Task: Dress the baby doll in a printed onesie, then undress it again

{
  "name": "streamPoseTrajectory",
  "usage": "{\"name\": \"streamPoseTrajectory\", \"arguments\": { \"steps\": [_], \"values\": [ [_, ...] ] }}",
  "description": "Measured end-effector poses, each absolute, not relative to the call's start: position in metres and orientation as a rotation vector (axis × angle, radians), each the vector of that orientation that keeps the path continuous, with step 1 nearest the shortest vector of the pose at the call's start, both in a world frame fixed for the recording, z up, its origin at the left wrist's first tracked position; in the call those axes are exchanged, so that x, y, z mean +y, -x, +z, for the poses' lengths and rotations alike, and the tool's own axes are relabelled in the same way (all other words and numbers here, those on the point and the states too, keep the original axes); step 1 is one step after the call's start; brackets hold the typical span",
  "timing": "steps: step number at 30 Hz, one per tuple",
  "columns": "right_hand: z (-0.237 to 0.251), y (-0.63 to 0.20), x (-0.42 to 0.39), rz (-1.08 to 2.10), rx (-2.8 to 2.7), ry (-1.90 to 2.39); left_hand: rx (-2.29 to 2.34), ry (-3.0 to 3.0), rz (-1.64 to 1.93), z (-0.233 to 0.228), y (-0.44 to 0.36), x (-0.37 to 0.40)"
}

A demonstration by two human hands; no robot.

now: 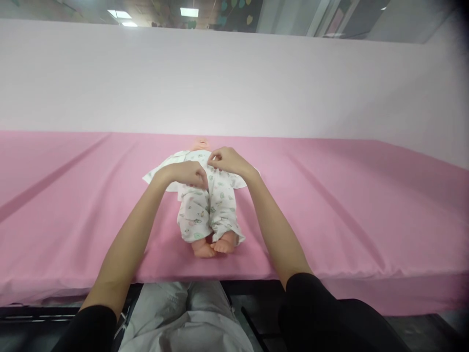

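Note:
A baby doll (203, 250) lies on its back with its feet toward me and its head at the far side. It wears a white printed shirt (179, 157) with wide sleeves spread out, and matching trousers (194, 215). My left hand (188, 173) is over the belly, its fingers curled downward at the shirt front; the fingertips are hidden. Higher up, at the chest, my right hand (227, 160) has thumb and fingers bent together in a pinch on the shirt. Both forearms reach in from either side of the doll.
A pink sheet (330, 210) with a few creases covers the table under the doll. Behind it rises a plain white panel (220, 83). The table's front edge runs just above my lap (190, 322), with dark frame parts (252, 322) below.

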State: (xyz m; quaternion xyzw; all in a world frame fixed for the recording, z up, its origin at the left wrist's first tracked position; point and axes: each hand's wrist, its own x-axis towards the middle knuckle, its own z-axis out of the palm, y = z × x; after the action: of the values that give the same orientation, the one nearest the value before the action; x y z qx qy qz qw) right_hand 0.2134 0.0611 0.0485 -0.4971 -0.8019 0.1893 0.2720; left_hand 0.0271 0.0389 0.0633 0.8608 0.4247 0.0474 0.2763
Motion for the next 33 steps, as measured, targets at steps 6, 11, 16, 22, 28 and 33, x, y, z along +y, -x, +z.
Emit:
{"name": "streamPoseTrajectory", "arguments": {
  "steps": [6,11,16,22,28,33],
  "values": [
    [0.057,-0.211,0.047,0.527,-2.187,1.35,1.314,-2.444,-0.128,0.052,-0.068,0.001],
    [0.054,-0.22,0.055,0.507,-2.188,1.507,1.389,-2.559,-0.333,0.046,-0.089,-0.011],
    [0.057,-0.239,0.062,0.334,-2.067,1.66,1.431,-2.65,-0.409,0.041,-0.093,-0.013],
    [0.054,-0.262,0.069,0.362,-1.891,1.755,1.545,-2.701,-0.309,0.032,-0.103,-0.019],
    [0.029,-0.277,0.095,0.195,-1.775,1.965,1.337,-2.721,-0.365,0.04,-0.096,-0.022],
    [0.0,-0.299,0.115,0.14,-1.636,2.113,0.96,-2.511,-0.206,0.059,-0.065,0.001]
  ]
}}
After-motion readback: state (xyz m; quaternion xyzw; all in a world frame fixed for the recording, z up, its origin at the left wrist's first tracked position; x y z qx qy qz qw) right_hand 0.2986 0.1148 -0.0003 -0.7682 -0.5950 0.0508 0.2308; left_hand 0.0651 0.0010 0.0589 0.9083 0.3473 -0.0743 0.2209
